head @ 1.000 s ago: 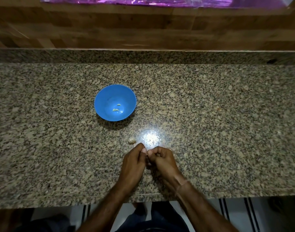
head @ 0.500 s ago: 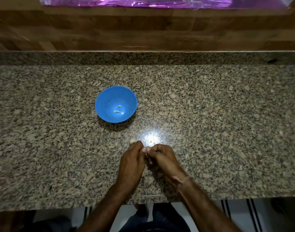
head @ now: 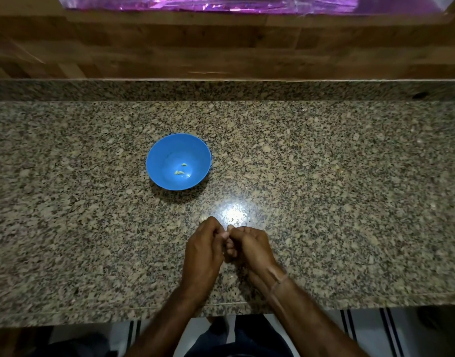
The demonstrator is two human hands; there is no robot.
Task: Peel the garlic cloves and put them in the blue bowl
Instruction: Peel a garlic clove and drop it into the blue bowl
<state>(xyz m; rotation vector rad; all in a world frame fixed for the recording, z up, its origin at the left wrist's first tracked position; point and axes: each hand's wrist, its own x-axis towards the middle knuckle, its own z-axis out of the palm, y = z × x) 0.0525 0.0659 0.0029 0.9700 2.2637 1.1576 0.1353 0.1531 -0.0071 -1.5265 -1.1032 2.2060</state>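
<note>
Hiding whatever they pinch (cannot tell), curled left hand [head: 203,249] and right hand [head: 251,247] meet, garlic clove [head: 202,217] beside, blue bowl [head: 158,155] beyond.

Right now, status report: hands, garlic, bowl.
The left hand and right hand curled together, likely pinching a hidden clove. Peeled pieces in blue bowl. One loose clove on counter beside left hand. Nothing blocking.
</note>
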